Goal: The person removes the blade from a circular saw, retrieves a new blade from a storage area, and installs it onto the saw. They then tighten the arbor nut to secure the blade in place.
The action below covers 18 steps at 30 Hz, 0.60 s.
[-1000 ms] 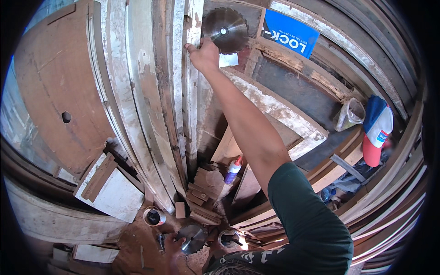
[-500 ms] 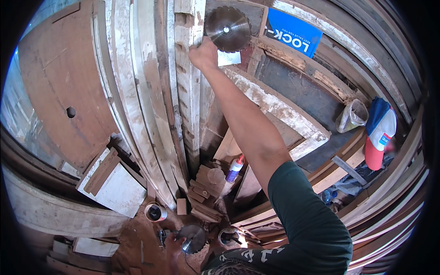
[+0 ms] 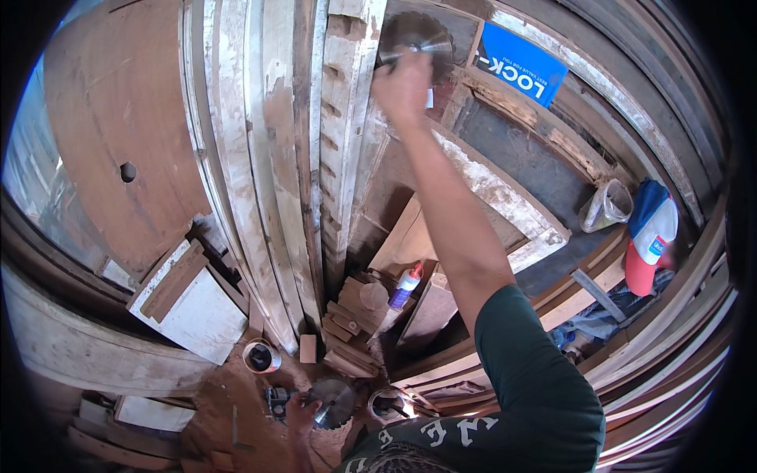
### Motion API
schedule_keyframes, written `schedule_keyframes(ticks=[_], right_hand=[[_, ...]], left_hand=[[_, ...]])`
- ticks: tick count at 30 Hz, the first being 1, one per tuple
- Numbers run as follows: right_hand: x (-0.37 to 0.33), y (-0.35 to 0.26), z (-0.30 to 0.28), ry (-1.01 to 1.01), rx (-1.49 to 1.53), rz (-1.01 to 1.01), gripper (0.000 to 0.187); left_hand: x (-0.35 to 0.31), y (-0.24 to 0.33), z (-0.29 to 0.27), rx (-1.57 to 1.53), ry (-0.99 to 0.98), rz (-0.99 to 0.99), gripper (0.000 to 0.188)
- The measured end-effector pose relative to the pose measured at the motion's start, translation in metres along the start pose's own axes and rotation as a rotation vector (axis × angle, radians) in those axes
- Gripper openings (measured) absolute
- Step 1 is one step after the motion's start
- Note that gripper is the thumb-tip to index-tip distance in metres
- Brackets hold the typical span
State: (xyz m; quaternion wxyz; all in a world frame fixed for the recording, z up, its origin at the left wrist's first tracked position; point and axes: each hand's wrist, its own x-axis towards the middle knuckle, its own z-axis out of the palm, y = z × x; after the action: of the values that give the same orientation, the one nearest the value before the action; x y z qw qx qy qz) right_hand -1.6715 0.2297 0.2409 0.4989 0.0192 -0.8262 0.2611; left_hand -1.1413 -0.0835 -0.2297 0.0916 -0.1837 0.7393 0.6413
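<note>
My right hand (image 3: 407, 91) reaches up to a round, toothed circular saw blade (image 3: 432, 43) set against the dark panel at the top. The hand overlaps the blade's lower left part, fingers near its centre hole; they are blurred, so their grip does not show. Low down, my left hand (image 3: 301, 413) grips the edge of a second circular saw blade (image 3: 333, 400), its thumb lying over the metal. Just left of that hand is a grey metal power tool (image 3: 277, 400); whether it touches the blade I cannot tell.
Tall whitish planks (image 3: 272, 158) stand left of my right arm. A glue bottle (image 3: 406, 285) stands by small wood blocks (image 3: 347, 319). Two tubs, one a white bucket (image 3: 262, 356), flank the lower blade. A cap (image 3: 653, 236) and a plastic container (image 3: 605, 206) are at right.
My right hand has moved from the upper blade's lower left edge to in front of it, toward the centre. The whole view has shifted slightly. The left hand still holds the lower blade.
</note>
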Motion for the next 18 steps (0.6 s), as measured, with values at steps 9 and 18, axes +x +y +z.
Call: schedule_keyframes(ticks=[9,18], right_hand=[[0.072,0.054,-0.056,0.149,-0.250,0.061,0.035],[0.080,0.049,-0.062,0.132,-0.347,-0.088,0.023]], left_hand=[[-0.001,0.019,-0.002,0.097,0.036,-0.021,0.035],[0.016,-0.011,0.000,0.060,0.001,0.018,0.036]])
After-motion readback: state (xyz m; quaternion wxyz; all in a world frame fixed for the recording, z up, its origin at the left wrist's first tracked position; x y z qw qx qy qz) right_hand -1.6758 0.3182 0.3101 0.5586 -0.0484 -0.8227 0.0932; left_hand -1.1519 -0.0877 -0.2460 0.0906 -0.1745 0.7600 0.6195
